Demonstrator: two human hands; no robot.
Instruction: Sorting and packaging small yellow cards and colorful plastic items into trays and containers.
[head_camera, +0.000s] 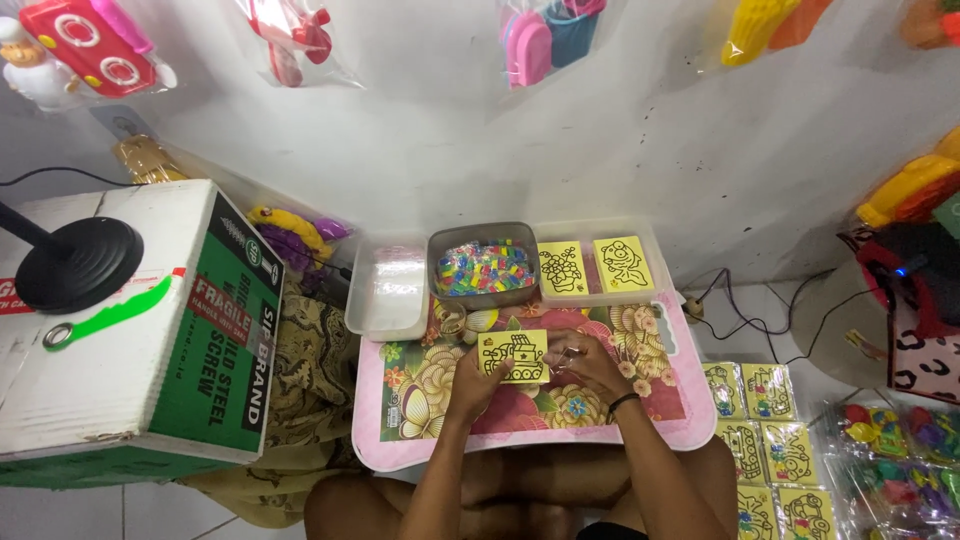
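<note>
Whatever small item the right hand (585, 362) pinched was too tiny to identify, while hanging toys (90, 45) at twelve o'clock and bagged toys (900, 450) at four o'clock were cropped.

Bead tub (484, 266) behind card (514, 357), on tray (400, 445).

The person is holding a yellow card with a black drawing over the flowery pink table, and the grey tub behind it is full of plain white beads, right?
Not quite. The head view shows the grey tub holds many-coloured small pieces, not plain white ones. The rest fits: the left hand and right hand hold the yellow card with a black drawing over the flowery pink table.
</note>
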